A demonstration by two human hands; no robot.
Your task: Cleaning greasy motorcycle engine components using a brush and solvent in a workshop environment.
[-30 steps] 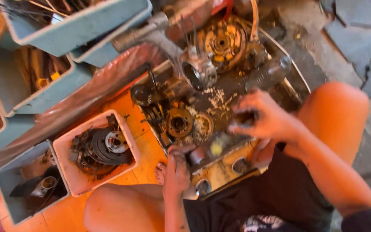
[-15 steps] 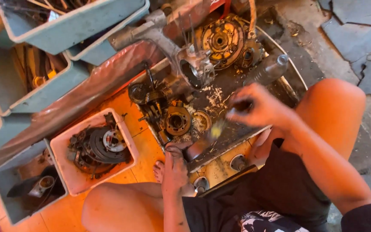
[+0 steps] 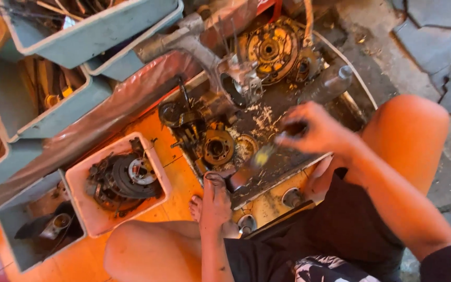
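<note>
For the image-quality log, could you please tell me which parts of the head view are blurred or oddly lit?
Head view: the right hand and the yellow-tipped tool it holds are motion-blurred; the engine case and the pink bin of clutch plates stay fairly sharp; warm orange cast throughout.

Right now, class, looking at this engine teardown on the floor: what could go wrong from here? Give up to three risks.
1. The right hand is blurred, working a tool over the open engine case; a slip could perhaps gouge the exposed gears.
2. The left hand braces the case edge close to the tool's yellowish tip, so it might get struck.
3. Debris lies scattered inside the case and could fall into the gears.
</note>
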